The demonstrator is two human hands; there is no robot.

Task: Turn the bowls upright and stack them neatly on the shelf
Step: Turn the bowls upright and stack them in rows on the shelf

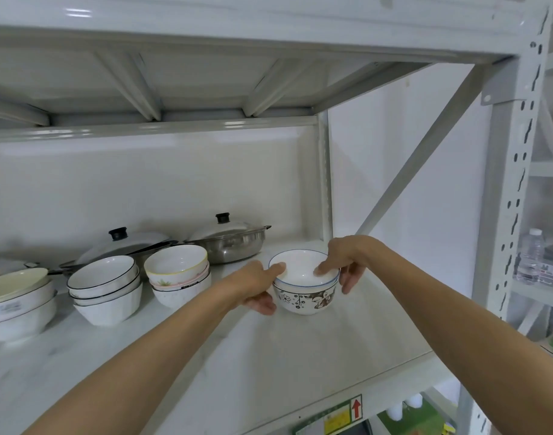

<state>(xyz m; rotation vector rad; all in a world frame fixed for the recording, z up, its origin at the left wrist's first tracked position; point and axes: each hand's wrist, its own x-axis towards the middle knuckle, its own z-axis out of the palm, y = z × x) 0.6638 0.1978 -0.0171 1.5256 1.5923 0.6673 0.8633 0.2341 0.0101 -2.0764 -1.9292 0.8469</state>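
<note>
Both bare forearms are reaching in, left hand (259, 285) and right hand (347, 265) gripping the upright stacked flowered bowls (305, 291) between them, thumbs hooking inside the rim, on the shelf (269, 356).

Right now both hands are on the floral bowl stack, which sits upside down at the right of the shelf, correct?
Not quite. The floral bowl stack sits upright, rims up, as the head view shows. The rest holds: the left hand and right hand both hold it at the right of the shelf.

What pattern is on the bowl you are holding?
Brown flowers on white, with a blue rim line, on the floral bowl; head view.
</note>
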